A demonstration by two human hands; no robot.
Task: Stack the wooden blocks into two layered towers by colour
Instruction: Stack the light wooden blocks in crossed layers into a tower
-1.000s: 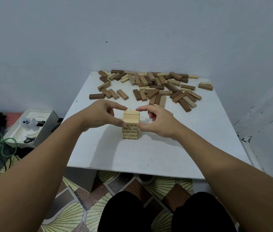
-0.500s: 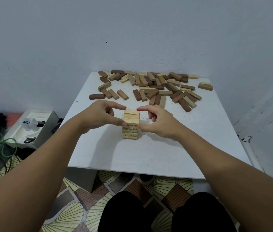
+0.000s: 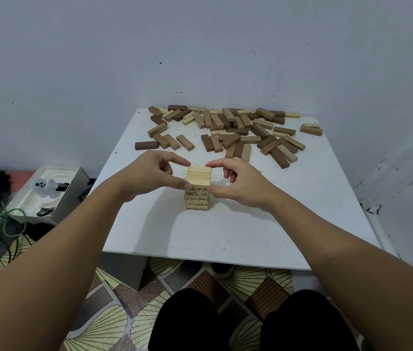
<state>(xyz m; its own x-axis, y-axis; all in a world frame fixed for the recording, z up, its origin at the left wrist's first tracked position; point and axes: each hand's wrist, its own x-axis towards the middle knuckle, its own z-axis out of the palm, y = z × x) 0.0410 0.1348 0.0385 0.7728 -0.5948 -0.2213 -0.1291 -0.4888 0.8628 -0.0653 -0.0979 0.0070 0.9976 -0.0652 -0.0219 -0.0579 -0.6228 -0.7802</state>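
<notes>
We see 1 tower of pale blocks (image 3: 198,188) standing near the middle of the white table (image 3: 238,231), and both of our hands close in on its upper part. Our left hand (image 3: 149,177) comes from the left side: its thumb tip touches the near left corner of the top layer, and its forefinger curves over toward the far left corner, so thumb and forefinger are apart with the top layer between them. Our right hand (image 3: 238,184) mirrors this from the right: its thumb presses the near right corner just under the top layer, its forefinger reaches to the far right corner, and the other fingers are curled toward the palm. The top layer shows 3 pale blocks lying side by side; the layers below carry small dark numbers on their faces, too small for us to read surely.

Well apart from the tower, along the far edge of the table against the grey wall (image 3: 200,51), lies a loose pile of blocks (image 3: 230,130), dark brown, mid brown and pale ones mixed together. To the left of the table, lower down, sits a white foam tray (image 3: 48,196) with a small white figure in it, and a green cord (image 3: 13,221) loops beside it
</notes>
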